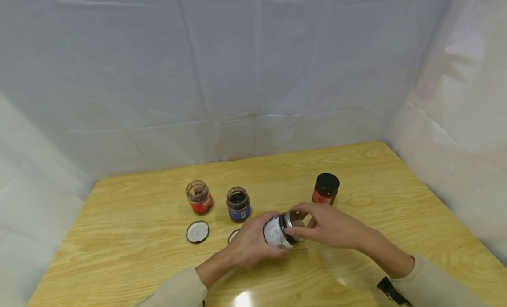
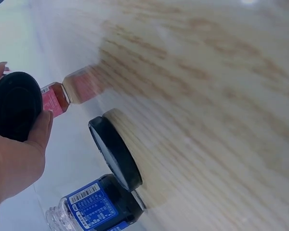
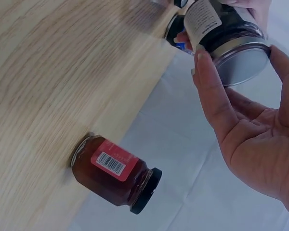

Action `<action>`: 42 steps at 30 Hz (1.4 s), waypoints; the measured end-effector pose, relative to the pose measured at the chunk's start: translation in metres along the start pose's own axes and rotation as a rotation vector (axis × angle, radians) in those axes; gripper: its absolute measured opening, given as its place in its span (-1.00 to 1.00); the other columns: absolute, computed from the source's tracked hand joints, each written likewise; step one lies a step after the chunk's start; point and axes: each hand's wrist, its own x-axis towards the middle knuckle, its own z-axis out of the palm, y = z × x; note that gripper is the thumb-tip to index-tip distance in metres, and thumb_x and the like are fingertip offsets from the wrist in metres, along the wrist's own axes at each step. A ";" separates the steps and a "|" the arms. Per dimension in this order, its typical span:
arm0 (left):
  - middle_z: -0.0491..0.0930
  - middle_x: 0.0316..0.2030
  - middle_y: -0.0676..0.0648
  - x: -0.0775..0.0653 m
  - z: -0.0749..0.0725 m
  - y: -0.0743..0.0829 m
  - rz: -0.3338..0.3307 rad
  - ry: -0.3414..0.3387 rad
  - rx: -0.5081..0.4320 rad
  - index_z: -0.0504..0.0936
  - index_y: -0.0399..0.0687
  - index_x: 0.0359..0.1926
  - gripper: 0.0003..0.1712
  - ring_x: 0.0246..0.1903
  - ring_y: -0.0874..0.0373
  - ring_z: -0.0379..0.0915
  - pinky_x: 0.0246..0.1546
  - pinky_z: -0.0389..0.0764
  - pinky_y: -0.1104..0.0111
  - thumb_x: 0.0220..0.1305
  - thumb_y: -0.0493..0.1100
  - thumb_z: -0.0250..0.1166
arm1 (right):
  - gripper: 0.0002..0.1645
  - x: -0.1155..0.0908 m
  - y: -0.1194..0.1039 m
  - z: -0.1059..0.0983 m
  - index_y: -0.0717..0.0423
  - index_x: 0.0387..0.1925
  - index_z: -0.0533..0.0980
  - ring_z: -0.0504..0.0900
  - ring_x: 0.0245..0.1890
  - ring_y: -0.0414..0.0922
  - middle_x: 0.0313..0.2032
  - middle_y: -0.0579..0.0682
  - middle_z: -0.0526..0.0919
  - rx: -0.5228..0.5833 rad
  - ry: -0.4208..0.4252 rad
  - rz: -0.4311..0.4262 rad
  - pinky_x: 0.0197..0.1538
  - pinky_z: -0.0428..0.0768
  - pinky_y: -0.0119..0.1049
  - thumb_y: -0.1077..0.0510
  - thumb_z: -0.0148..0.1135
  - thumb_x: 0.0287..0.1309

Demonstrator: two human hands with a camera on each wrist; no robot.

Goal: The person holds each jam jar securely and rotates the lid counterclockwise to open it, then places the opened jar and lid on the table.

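My left hand (image 1: 253, 242) grips a glass jar (image 1: 274, 233) with a white label and dark contents, tilted above the table. On the jar's mouth end, facing right, is a silver lid (image 3: 244, 66). My right hand (image 1: 336, 225) holds that lid by its rim, thumb on one side and fingers on the other. The left wrist view shows the jar's dark round base (image 2: 15, 107) in the left hand. Just beyond the left hand stands an uncapped jar with a blue label (image 1: 239, 212). A lid (image 1: 232, 235) beside it is partly hidden by that hand.
An uncapped red-labelled jar (image 1: 201, 203) stands at the left, with a loose lid (image 1: 198, 232) lying inside-up in front of it. Beyond the right hand is a black-capped jar (image 1: 326, 184) with a red label. White sheeting (image 1: 253, 100) borders the wooden table (image 1: 130, 236).
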 end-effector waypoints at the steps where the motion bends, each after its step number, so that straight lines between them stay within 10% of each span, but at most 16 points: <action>1: 0.53 -0.23 0.11 0.000 0.000 0.000 -0.002 -0.001 -0.001 0.49 -0.01 0.13 -0.21 -0.35 0.24 0.44 -0.40 0.50 0.40 -0.19 0.04 0.54 | -0.22 0.000 0.000 0.000 0.05 0.24 0.39 0.59 -0.21 -0.23 -0.07 -0.15 0.56 -0.010 0.002 -0.013 -0.22 0.57 -0.27 -0.33 0.18 0.14; 15: 0.53 -0.22 0.12 -0.003 0.000 -0.003 0.007 -0.046 -0.027 0.48 0.01 0.15 -0.18 -0.32 0.25 0.46 -0.36 0.52 0.40 -0.21 0.06 0.55 | -0.28 -0.002 0.010 -0.009 -0.16 0.28 0.33 0.40 0.17 -0.18 0.22 -0.24 0.37 -0.112 -0.077 -0.375 0.07 0.49 -0.14 -0.03 0.38 0.10; 26: 0.54 -0.23 0.10 0.000 -0.002 -0.003 -0.020 -0.008 -0.032 0.48 -0.03 0.16 -0.18 -0.37 0.25 0.46 -0.43 0.52 0.38 -0.19 0.06 0.54 | -0.26 0.001 -0.004 -0.002 -0.03 0.29 0.34 0.59 -0.15 -0.23 0.09 -0.13 0.50 0.003 -0.014 -0.011 -0.13 0.55 -0.18 -0.33 0.09 0.22; 33: 0.53 -0.22 0.09 0.001 -0.002 -0.003 -0.006 0.000 -0.001 0.48 -0.06 0.15 -0.18 -0.36 0.24 0.45 -0.41 0.51 0.40 -0.20 0.02 0.55 | -0.34 0.004 -0.005 -0.002 -0.03 0.17 0.45 0.61 -0.30 -0.25 -0.05 -0.13 0.56 0.005 0.008 -0.050 -0.25 0.56 -0.26 -0.27 0.25 0.13; 42: 0.53 -0.23 0.09 -0.001 -0.001 -0.007 -0.019 -0.045 -0.028 0.45 -0.01 0.16 -0.19 -0.35 0.24 0.45 -0.41 0.52 0.38 -0.16 0.08 0.52 | -0.32 0.003 0.004 -0.006 0.02 0.25 0.35 0.57 -0.03 -0.10 0.12 -0.10 0.44 0.138 -0.083 -0.187 -0.08 0.58 -0.26 -0.03 0.36 0.12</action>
